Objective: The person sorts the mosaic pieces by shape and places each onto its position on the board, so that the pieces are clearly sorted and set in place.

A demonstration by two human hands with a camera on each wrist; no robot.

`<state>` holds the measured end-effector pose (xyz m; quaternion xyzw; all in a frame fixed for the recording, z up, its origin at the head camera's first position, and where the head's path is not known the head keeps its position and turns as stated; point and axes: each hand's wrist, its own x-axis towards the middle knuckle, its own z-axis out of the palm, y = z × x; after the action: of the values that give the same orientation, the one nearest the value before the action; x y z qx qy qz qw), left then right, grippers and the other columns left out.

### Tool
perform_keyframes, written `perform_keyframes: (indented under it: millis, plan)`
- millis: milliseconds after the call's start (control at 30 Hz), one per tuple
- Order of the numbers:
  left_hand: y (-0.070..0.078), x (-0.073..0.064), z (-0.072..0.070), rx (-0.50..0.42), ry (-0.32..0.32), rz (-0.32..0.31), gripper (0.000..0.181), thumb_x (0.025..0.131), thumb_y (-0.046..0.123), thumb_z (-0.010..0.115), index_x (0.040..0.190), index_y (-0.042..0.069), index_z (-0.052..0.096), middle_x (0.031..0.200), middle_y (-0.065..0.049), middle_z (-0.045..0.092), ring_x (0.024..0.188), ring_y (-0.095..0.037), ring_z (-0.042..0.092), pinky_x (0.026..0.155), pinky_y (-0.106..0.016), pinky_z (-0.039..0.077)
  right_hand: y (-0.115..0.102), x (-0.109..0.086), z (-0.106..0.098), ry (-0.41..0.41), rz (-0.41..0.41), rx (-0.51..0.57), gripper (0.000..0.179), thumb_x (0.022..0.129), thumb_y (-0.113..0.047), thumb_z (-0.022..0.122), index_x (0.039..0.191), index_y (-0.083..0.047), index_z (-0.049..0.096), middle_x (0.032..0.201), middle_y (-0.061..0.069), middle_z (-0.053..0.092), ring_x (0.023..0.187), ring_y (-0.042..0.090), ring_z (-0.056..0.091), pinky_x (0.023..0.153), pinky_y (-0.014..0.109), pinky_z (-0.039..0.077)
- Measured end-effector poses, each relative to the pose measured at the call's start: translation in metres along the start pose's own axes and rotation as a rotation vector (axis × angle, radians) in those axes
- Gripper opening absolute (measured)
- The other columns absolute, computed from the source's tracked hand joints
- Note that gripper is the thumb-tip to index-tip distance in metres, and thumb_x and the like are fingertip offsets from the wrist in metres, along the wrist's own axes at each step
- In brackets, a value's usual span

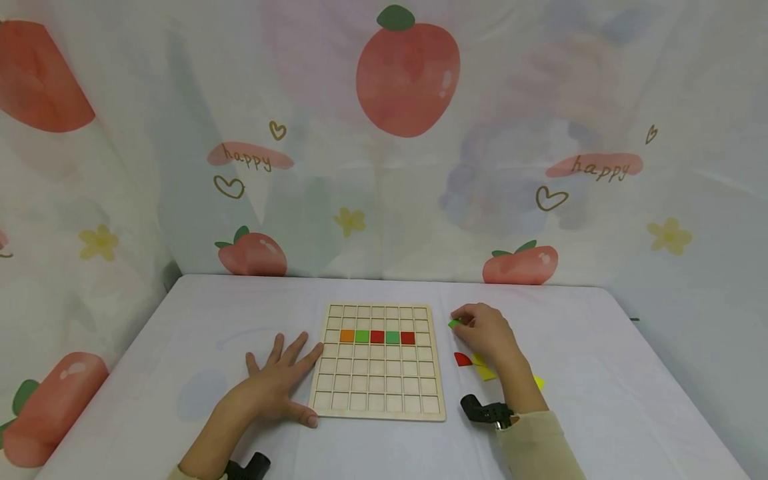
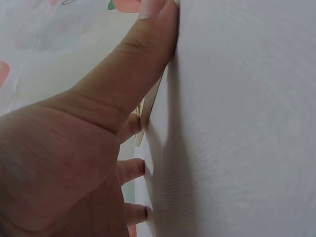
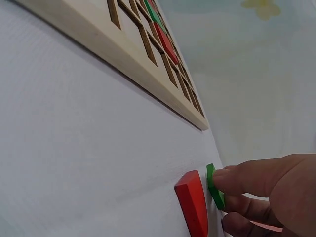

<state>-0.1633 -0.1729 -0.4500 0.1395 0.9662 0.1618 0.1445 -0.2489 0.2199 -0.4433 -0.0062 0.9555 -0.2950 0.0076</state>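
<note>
A wooden grid board (image 1: 377, 401) lies flat on the table. One of its upper rows holds an orange tile (image 1: 347, 336), green and red tiles. My left hand (image 1: 270, 387) spreads its fingers on the cloth, its thumb and index fingertip at the board's left edge. To the right of the board, my right hand (image 1: 487, 333) pinches a small green piece (image 3: 215, 187) between thumb and fingers, close to the tabletop. Nearer me lies a red piece (image 1: 463, 359) with a curved side, just beside the green one in the right wrist view. Yellow pieces (image 1: 486, 373) lie partly hidden under the right forearm.
Another yellow piece (image 1: 539, 382) shows to the right of the forearm. White cloth covers the table (image 1: 240, 303), and a fruit-printed curtain (image 1: 384, 200) hangs behind it. Black wrist mounts (image 1: 480, 409) sit on both wrists.
</note>
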Motion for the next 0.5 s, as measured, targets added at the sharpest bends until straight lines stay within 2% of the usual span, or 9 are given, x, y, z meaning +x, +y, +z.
perform_keyframes:
  millis: [200,500]
  plan:
    - [0.0005,-0.0003,-0.0004,0.006,-0.002,-0.005,0.125,0.053,0.068,0.084,0.158,0.03,0.028,0.168,-0.01,0.011,0.149,-0.052,-0.006,0.096,-0.087,-0.006,-0.0015,0.0014,0.0016,-0.015,0.01,-0.008,0.029,0.091,-0.018,0.07,0.119,-0.011,0.072,0.103,0.006,0.066,0.094,0.024,0.057,0.083,0.042,0.05]
    - [0.0004,-0.0016,-0.0011,0.019,0.017,0.01,0.126,0.052,0.071,0.082,0.158,0.029,0.029,0.168,-0.011,0.012,0.149,-0.053,-0.003,0.096,-0.088,-0.002,-0.0028,0.003,0.0031,-0.027,0.02,0.039,0.032,0.089,-0.014,0.072,0.121,-0.009,0.071,0.105,0.008,0.065,0.096,0.025,0.056,0.087,0.043,0.051]
